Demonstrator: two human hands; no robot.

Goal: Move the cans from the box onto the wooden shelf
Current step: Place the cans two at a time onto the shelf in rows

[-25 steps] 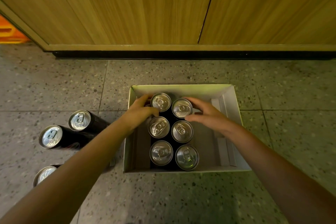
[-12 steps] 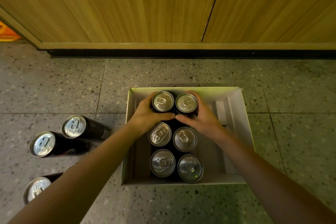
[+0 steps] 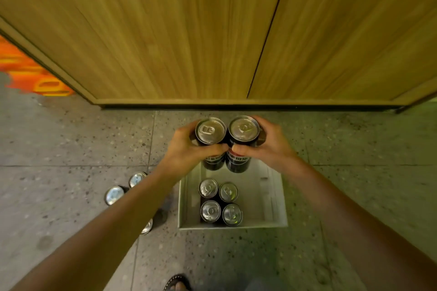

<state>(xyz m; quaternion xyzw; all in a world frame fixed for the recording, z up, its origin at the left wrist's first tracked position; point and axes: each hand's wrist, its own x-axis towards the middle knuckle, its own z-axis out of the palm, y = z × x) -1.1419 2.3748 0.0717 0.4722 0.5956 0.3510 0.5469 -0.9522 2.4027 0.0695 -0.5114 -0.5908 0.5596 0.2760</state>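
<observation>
While over box [image 3: 275, 198] | left hand [image 3: 186, 152] grips left can [image 3: 210, 131]; right hand [image 3: 272, 146], right can [image 3: 243, 129]

Dim warm light, glare on can tops [image 3: 210, 130], wide-angle bending at edges

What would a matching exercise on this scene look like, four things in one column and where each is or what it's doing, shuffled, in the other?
Things:
1. left hand
2. box
3. loose cans
4. sandalled foot

States:
A. at the bottom edge of the view
B. holds four upright cans
C. grips a lifted can
D. on the floor left of the box

Pairs: 1-C, 2-B, 3-D, 4-A
</observation>
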